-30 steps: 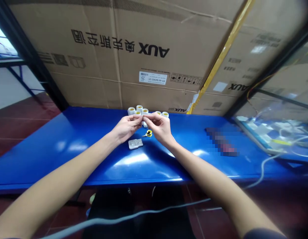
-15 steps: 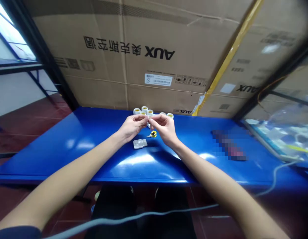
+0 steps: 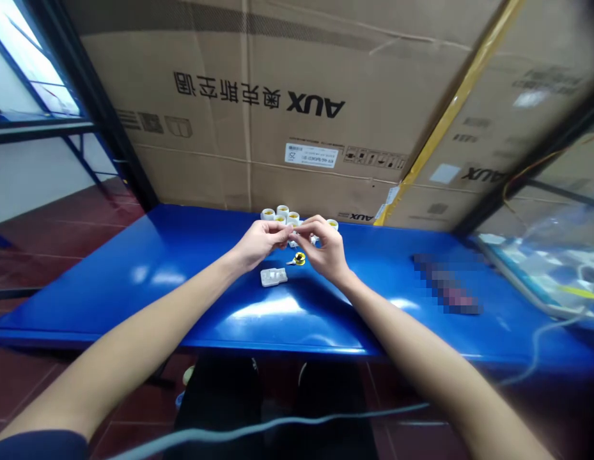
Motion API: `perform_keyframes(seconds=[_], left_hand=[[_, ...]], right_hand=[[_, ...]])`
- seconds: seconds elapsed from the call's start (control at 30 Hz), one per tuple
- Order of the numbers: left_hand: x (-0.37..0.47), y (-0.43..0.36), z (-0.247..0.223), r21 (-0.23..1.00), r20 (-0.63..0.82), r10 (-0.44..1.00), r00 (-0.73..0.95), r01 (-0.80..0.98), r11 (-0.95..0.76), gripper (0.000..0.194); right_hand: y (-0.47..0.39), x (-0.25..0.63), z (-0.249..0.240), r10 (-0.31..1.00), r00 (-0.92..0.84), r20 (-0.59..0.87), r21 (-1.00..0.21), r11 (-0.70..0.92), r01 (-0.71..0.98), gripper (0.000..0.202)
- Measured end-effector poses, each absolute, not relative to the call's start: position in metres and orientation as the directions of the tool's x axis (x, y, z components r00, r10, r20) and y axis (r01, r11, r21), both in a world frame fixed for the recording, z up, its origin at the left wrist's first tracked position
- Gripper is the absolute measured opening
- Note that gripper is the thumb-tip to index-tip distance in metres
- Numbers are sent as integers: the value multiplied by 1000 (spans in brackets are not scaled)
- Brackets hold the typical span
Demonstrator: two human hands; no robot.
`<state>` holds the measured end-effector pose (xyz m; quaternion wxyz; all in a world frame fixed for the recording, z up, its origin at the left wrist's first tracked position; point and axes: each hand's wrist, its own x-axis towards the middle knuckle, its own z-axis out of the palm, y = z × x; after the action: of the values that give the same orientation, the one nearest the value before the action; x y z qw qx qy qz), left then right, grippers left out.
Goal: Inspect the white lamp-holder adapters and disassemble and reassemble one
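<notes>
A cardboard AUX carton [image 3: 220, 147] is seamed with yellow tape [image 3: 440, 121]; beneath the surface [image 3: 109, 268], red floor tiles [image 3: 32, 377] are crossed by a pale cable [image 3: 258, 423].

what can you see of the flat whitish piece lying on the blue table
The flat whitish piece looks like moulded plastic, with an uneven upper face and a stepped outline, narrower at its right end. It lies flat on the blue table, closer to the person than the small yellow-and-black round part. Only the tabletop touches it; both hands are beyond it. Its finer details are too small to make out.
</notes>
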<state>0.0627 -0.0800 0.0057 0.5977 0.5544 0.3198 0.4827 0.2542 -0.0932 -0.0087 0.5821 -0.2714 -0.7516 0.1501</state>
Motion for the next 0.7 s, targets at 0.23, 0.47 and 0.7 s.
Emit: perform_keyframes(seconds=[0.23,0.47,0.7], left_hand=[[58,-76,9,976,215,904,369,-103,-190,37],[22,-58,23,902,408,893,191,67,-426,33],[2,-39,7,850,268,912,309,369,-375,63]], right_hand=[[-91,254,-6,604,-200,772,-544,790,283,21],[-95,259,-1,768,-84,635,-770,638,14,35],[-87,259,-3,846,-72,529,-846,518,-126,37]])
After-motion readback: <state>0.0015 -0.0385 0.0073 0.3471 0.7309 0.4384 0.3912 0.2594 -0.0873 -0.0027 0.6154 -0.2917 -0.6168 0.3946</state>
